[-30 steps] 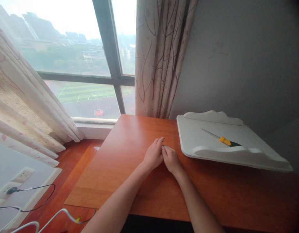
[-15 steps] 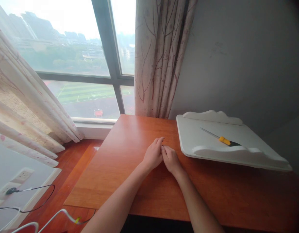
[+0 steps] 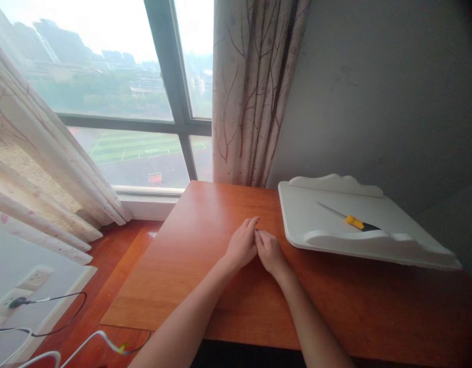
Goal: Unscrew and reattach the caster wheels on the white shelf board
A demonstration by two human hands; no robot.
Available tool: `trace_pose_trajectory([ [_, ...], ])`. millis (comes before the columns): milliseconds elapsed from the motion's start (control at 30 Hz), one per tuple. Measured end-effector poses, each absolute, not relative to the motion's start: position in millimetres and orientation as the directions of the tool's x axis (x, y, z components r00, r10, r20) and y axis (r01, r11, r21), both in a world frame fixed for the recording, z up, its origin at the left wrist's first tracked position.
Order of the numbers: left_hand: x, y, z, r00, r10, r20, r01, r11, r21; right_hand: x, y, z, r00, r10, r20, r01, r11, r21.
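Both of my hands rest together above the middle of the wooden table (image 3: 174, 266). My left hand (image 3: 242, 243) has its fingers curled against the other hand, and its thumb side faces up. My right hand (image 3: 270, 250) is closed too, its fingertips touching the left one. Where the two meet, the fingers hide whatever may lie between them. To the right, a white tray-like board (image 3: 305, 214) with wavy raised edges sits on the table. On it lies a tool with a thin metal shaft and a yellow and black handle (image 3: 354, 222).
Behind the table hangs a patterned curtain (image 3: 239, 92) beside a window frame (image 3: 178, 92). A grey wall (image 3: 366, 92) rises at the right. Lower left, cables (image 3: 101, 335) and a wall socket with a black plug (image 3: 18, 302) stand near the floor.
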State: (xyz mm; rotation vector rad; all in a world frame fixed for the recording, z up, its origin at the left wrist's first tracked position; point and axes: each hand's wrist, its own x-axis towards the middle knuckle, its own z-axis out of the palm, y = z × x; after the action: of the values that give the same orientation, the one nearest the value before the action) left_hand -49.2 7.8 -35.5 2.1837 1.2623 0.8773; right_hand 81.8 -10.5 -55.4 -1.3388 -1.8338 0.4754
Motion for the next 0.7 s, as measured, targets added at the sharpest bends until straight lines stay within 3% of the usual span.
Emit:
trace_pose_trajectory([
  [700,-50.2,7.6,-35.8,0.370,0.882,0.290,0.583,-0.464,0.667,81.3,-9.8,-56.1,-0.124,0.917,0.379,0.613,0.371,-0.698],
])
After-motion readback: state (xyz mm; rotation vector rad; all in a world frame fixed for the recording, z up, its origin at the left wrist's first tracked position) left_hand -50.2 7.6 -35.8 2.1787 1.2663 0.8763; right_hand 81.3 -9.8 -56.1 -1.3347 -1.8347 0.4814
